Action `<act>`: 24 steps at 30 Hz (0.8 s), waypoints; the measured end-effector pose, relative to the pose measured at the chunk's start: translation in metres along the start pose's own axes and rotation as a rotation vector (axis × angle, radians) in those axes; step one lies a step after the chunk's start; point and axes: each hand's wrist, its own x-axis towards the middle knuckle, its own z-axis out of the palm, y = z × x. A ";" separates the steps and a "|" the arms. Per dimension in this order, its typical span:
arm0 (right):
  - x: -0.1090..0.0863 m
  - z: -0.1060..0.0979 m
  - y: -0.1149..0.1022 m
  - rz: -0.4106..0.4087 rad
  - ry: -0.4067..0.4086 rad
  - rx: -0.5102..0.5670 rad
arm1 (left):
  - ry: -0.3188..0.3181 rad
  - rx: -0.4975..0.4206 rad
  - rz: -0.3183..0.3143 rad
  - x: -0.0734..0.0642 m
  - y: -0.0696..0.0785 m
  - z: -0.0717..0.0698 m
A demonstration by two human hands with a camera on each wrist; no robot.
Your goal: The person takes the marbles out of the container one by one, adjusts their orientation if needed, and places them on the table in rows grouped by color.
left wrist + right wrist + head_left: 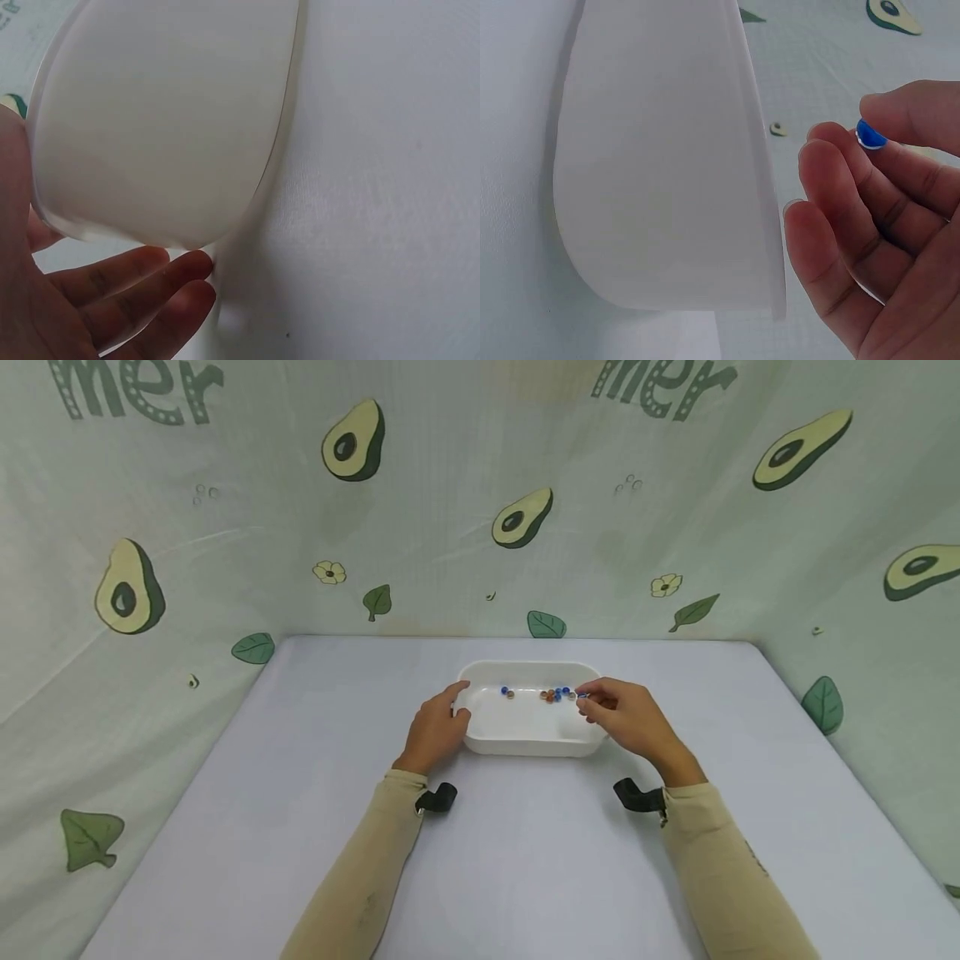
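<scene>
A white oval tray (pixel 525 747) stands on the table. Several small glossy round beads lie inside, among them a blue and brown pair (pixel 507 692) at left and a mixed cluster (pixel 555 695) farther right. My left hand (pixel 437 727) rests at the tray's left end, index finger and thumb over the rim. In the left wrist view its other fingers (pixel 142 300) lie loosely along the outer end wall. Above the tray's right end, my right hand (pixel 630 718) pinches a blue bead (pixel 871 135) between thumb and index finger; the thumb partly covers it.
The tray stands towards the back of a white-covered table (pixel 525 860). Behind and beside it hangs a pale cloth (pixel 442 527) printed with avocados and leaves. Each sleeved wrist carries a black camera mount (pixel 637 796).
</scene>
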 end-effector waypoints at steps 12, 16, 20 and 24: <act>-0.006 0.010 -0.017 -0.057 -0.095 0.174 | -0.021 -0.010 -0.011 0.006 0.000 -0.002; -0.014 0.019 -0.018 -0.072 -0.133 0.288 | -0.030 -0.022 -0.014 0.002 -0.003 0.000; -0.017 0.028 -0.020 -0.074 -0.161 0.344 | -0.026 -0.037 -0.008 0.001 -0.004 0.000; -0.018 0.033 -0.026 -0.075 -0.186 0.366 | -0.030 -0.041 -0.007 0.002 -0.004 0.000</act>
